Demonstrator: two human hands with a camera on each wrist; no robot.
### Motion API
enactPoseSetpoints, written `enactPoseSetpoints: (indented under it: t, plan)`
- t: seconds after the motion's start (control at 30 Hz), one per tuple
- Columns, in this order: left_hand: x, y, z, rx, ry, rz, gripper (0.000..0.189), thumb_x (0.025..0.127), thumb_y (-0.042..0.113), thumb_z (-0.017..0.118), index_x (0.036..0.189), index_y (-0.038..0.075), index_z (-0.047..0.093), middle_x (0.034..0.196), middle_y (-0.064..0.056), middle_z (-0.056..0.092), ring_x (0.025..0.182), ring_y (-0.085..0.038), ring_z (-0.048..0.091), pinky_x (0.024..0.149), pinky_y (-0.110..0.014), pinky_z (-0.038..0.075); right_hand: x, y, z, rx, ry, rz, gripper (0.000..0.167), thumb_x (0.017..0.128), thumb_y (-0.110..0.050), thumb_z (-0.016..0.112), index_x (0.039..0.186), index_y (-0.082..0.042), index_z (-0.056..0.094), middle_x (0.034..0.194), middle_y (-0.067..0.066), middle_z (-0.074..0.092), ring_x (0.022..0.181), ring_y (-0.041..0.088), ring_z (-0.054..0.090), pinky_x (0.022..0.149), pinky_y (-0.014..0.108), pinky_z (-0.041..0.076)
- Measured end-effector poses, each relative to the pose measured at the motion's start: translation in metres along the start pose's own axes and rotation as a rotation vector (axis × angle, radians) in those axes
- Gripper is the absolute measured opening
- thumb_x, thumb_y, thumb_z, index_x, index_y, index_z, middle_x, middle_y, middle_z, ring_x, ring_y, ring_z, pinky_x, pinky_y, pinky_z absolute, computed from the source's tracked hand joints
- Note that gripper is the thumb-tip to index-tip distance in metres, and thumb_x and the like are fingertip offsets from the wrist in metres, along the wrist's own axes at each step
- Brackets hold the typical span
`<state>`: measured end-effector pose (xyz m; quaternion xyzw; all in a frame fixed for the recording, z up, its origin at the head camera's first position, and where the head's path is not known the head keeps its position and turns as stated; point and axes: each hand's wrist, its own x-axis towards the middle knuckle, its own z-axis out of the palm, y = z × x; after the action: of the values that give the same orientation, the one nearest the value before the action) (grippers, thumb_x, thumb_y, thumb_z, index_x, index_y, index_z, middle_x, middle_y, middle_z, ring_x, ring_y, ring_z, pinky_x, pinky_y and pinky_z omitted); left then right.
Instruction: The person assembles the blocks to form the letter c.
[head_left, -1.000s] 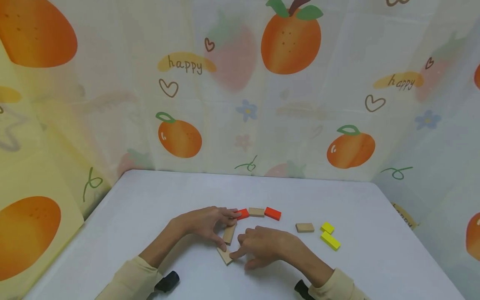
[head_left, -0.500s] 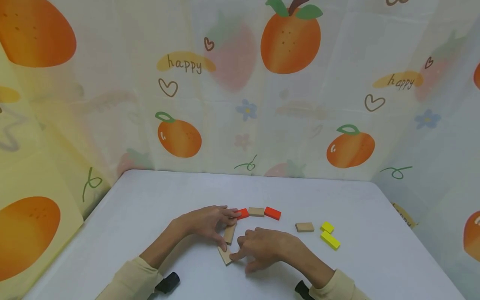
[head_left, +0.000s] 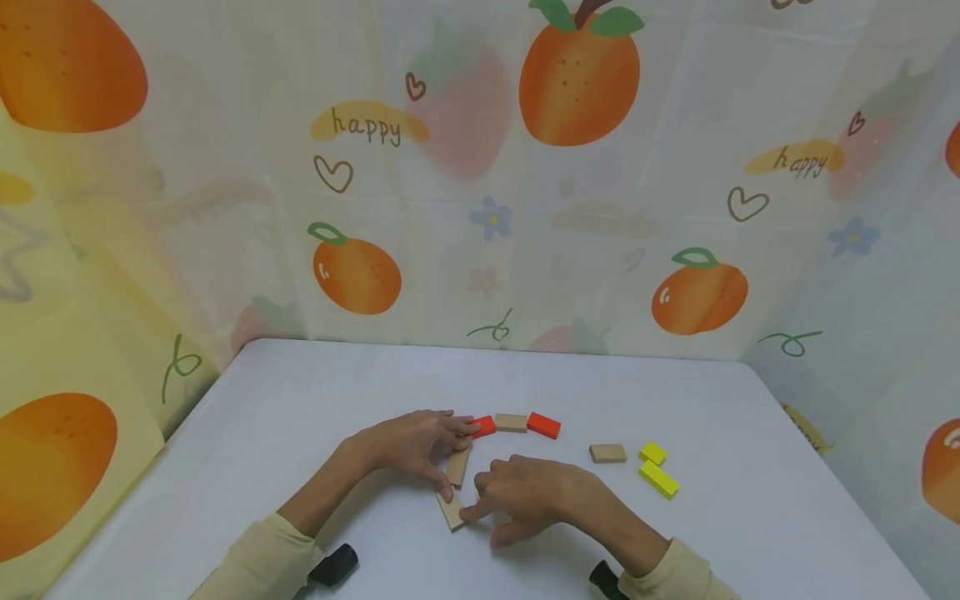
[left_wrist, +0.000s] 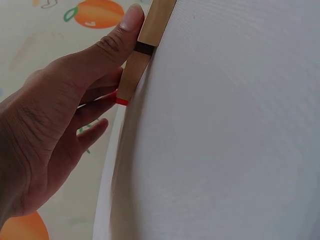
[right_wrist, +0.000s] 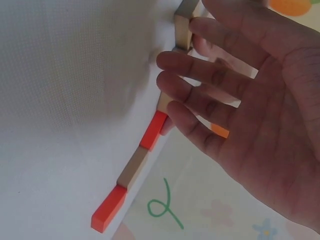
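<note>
A curved row of flat blocks lies on the white table. Its near end is a plain wooden block (head_left: 453, 514), with a second wooden block (head_left: 458, 467) just behind it. Farther along come a red block (head_left: 485, 426), a wooden block (head_left: 512, 423) and another red block (head_left: 543, 425). My left hand (head_left: 412, 443) spans the row's left side, its thumb touching the near block and its fingers by the first red block. With its index fingertip, my right hand (head_left: 532, 492) touches the near block from the right; its other fingers are loosely bent around nothing.
Right of the row lies a separate wooden block (head_left: 607, 453). Beside it are two yellow blocks, a short one (head_left: 652, 452) and a longer one (head_left: 659, 481). A patterned cloth (head_left: 570, 250) hangs behind the table. Both wrists carry a black device.
The near wooden block has turned very slightly, its back end closer in line with the second block. Both hands keep nearly the same place, and the head view has drifted a little.
</note>
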<state>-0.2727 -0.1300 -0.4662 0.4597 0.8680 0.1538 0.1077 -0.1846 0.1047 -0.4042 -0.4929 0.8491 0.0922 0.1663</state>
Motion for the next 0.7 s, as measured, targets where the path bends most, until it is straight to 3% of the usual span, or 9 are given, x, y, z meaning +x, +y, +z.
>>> enactPoseSetpoints:
  t: [0.27,0.47,0.7]
  plan:
    - [-0.0002,-0.0016,0.0001,-0.015,-0.007,-0.012,0.083,0.076,0.056,0.087,0.143,0.013,0.064,0.161,0.000,0.052,0.154,-0.027,0.045,0.125,-0.052,0.040,-0.0016,-0.0009,-0.0008,0.008,0.027,0.004,0.052,0.093,-0.046,0.077,0.143,-0.043,0.062,0.122,-0.011,0.066,0.103,0.004,0.057,0.090,0.018,0.051]
    - [0.0004,-0.0013,-0.0009,-0.005,-0.014,0.005,0.082,0.077,0.055,0.087,0.145,0.014,0.063,0.162,-0.002,0.051,0.154,-0.028,0.045,0.126,-0.054,0.037,0.0010,0.0005,0.0036,-0.015,0.100,0.006,0.062,0.095,-0.051,0.073,0.151,-0.034,0.055,0.153,-0.007,0.053,0.138,0.015,0.052,0.116,0.039,0.051]
    - [0.0007,-0.0012,-0.0009,-0.004,-0.011,0.013,0.079,0.079,0.054,0.086,0.143,0.013,0.065,0.161,-0.003,0.052,0.154,-0.026,0.046,0.127,-0.054,0.036,0.0027,0.0000,0.0053,-0.002,0.038,0.041,0.070,0.095,-0.057,0.070,0.157,-0.038,0.046,0.169,-0.009,0.038,0.154,0.021,0.040,0.124,0.049,0.043]
